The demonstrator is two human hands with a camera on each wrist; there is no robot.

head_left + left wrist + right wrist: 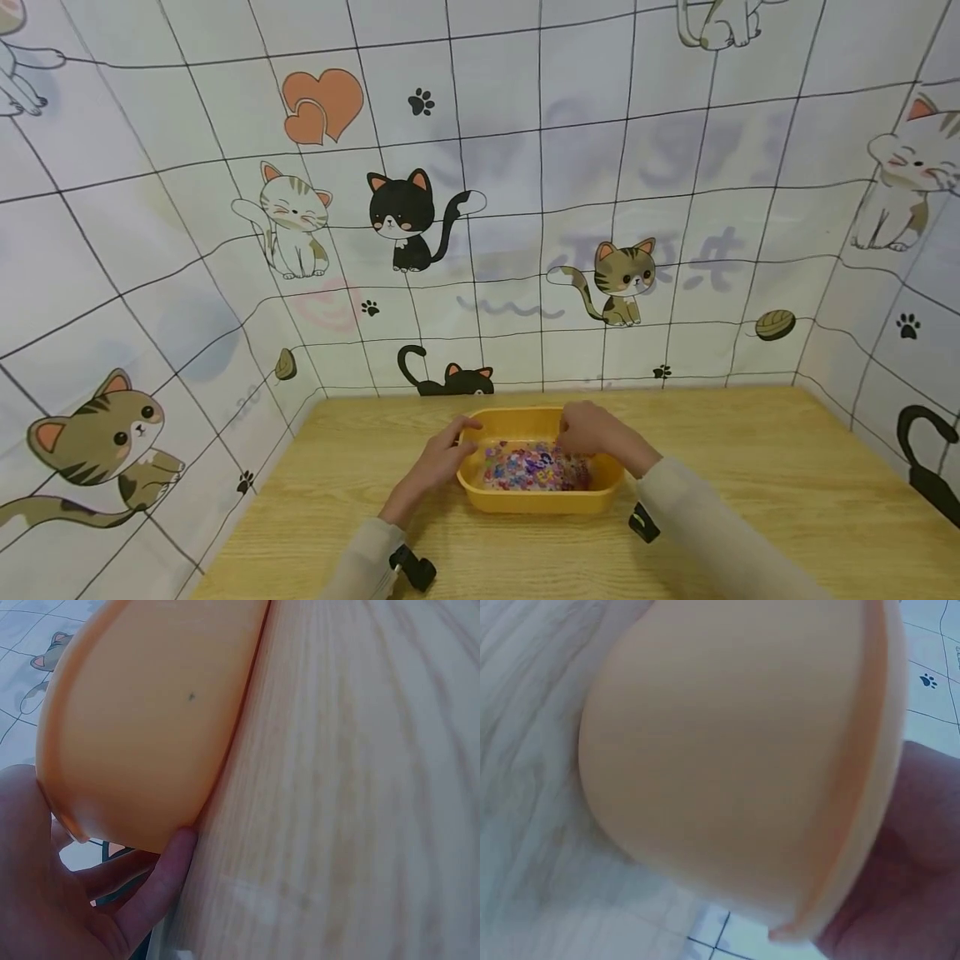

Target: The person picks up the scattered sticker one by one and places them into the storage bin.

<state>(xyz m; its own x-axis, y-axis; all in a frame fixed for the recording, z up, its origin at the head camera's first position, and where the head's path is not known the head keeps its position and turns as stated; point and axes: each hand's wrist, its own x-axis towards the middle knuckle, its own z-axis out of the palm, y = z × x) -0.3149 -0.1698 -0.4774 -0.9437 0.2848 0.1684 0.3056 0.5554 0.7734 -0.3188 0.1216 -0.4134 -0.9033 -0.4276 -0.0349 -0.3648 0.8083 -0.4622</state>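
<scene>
A yellow plastic basin (540, 502) sits on the wooden table, with a layer of small multicoloured beads (525, 467) over its bottom. At its left end my left hand (442, 458) grips the rim. In the left wrist view the thumb of that hand (82, 907) lies over the rim while fingers press the outer wall near the table. My right hand (596, 433) reaches over the right side into the basin, bent down at the beads. The right wrist view has the basin wall (720, 750) hiding its fingers; I cannot tell whether they hold beads.
The pale wooden tabletop (750, 500) runs around the basin. White sheeting (510, 250) printed with grid lines and cartoon cats rises behind the table and on both sides. Black wrist cameras (412, 568) are strapped over the light sleeves (720, 525).
</scene>
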